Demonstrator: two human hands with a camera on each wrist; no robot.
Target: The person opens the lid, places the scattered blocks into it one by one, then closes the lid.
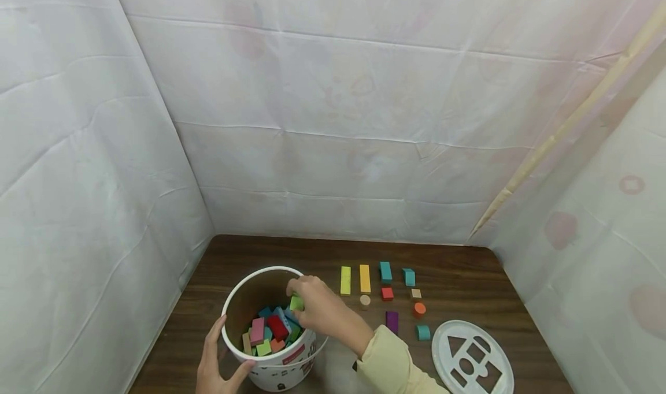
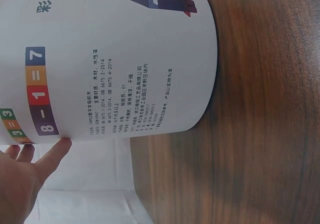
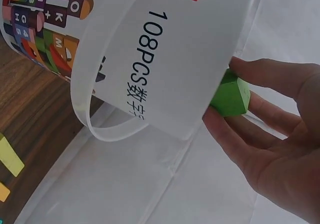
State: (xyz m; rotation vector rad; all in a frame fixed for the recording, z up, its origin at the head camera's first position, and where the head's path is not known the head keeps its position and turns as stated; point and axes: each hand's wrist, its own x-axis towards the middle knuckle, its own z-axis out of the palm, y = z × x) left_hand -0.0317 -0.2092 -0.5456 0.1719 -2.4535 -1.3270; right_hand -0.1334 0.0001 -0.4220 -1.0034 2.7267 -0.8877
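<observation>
A white printed bucket (image 1: 283, 378) stands at the front left of the table, filled partway with coloured wooden blocks (image 1: 278, 326). My left hand (image 1: 218, 356) rests against its outside, the thumb by the front rim and the fingers spread along the left side. In the left wrist view, the straight fingers (image 2: 49, 160) touch the printed wall. Over the right part of the bucket's mouth, my right hand (image 1: 319, 307) pinches a green block (image 3: 231, 96) between thumb and fingers. Part of that block is hidden behind the rim in the right wrist view.
Right of the bucket, several blocks lie in loose rows, among them a yellow-green one (image 1: 346, 281), a teal one (image 1: 385, 272) and a purple one (image 1: 392, 322). The white lid with cut-out shapes (image 1: 440, 348) lies at the front right. White sheeting (image 1: 333, 168) surrounds the wooden table (image 1: 312, 255).
</observation>
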